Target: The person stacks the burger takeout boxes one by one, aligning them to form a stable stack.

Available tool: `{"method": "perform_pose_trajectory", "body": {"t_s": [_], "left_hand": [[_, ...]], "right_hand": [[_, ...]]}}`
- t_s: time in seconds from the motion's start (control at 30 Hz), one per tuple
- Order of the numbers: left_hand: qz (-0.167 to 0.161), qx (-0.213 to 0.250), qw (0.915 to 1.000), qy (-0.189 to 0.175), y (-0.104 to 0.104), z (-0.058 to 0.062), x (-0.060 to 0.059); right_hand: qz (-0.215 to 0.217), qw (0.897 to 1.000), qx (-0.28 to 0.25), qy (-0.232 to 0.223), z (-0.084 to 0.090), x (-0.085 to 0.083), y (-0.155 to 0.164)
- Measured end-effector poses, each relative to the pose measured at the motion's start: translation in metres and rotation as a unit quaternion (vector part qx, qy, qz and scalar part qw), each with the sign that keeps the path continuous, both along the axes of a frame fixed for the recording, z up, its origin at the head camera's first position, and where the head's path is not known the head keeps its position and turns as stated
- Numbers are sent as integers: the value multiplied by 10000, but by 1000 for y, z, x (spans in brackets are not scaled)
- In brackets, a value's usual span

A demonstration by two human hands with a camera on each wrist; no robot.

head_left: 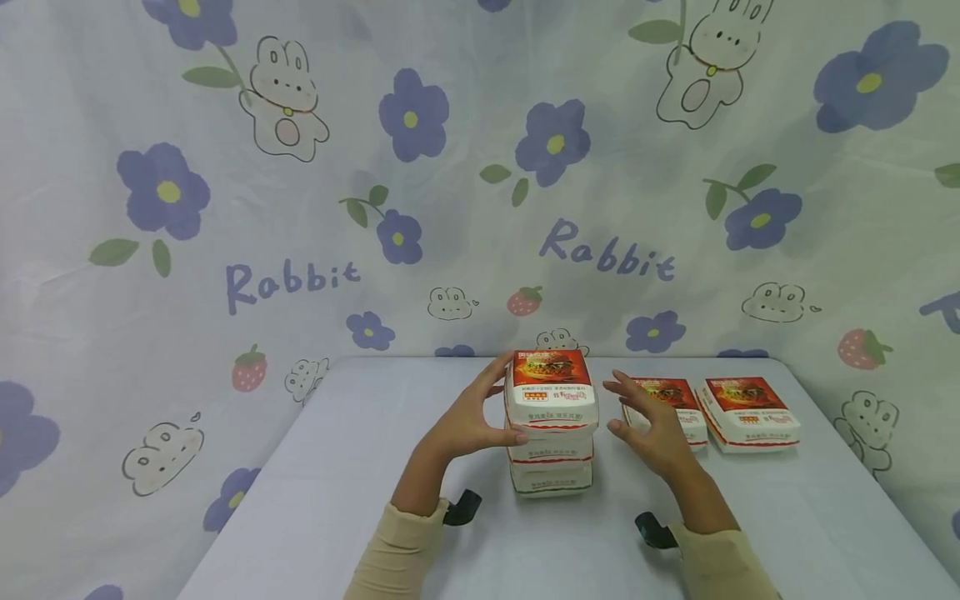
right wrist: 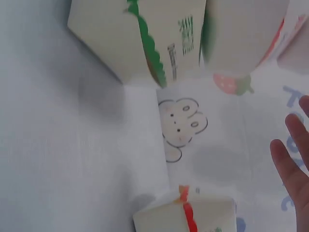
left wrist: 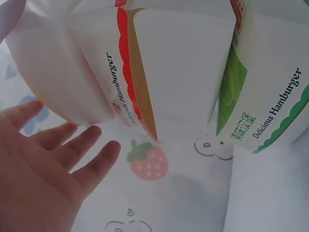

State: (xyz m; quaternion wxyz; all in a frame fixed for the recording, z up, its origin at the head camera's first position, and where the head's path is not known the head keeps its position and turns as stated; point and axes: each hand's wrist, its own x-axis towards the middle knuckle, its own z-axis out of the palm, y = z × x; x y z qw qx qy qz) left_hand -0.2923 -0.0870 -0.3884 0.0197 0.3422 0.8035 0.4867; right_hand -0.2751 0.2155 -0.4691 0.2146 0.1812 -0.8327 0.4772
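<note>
Three hamburger boxes stand stacked in the head view: a top box [head_left: 553, 397] with a red burger picture on its lid, a middle box [head_left: 557, 451] and a bottom box [head_left: 553, 481]. My left hand [head_left: 474, 421] is at the left side of the top box, fingers spread behind and thumb at the front. In the left wrist view its relaxed fingers [left wrist: 82, 145] reach the top box's edge. To the right of the stack, my right hand [head_left: 657, 429] hovers apart from it, fingers loosely bent and holding nothing.
Two more hamburger boxes lie side by side on the right: one box [head_left: 678, 398] partly behind my right hand, the other box [head_left: 750, 412] beyond it. A white table [head_left: 315, 517] carries everything. A rabbit-and-flower curtain [head_left: 465, 167] hangs behind it.
</note>
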Motion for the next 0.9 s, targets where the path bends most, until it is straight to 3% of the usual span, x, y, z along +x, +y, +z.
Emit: {"method": "perform_pose_trajectory", "body": {"t_s": [0.13,0.33,0.43,0.6,0.77,0.9], "left_hand": [[87,-31,9999,80,0,-17,-13],[308,17,9995,115,-3,-24,-18],[439,81,9988,203,-5,-22,-16],[597,56,9978,267,-4,-18,-14],[783,56,9968,122,-1,-15,-9],[704,44,9973,198,1,-15,-8]], "right_hand": [[-448,9989,-57,-107,-1,-3,14],[-1364,9822,419,-1222,-1,-6,36],[-1445,9717,733,-1721,-3,-9,44],[-1623,9583,1278,-1977,-6,-14,53],[-1732,9542,1352,-2031,-9,-16,56],[-1634,9471,1515,-2311,-12,-14,56]]}}
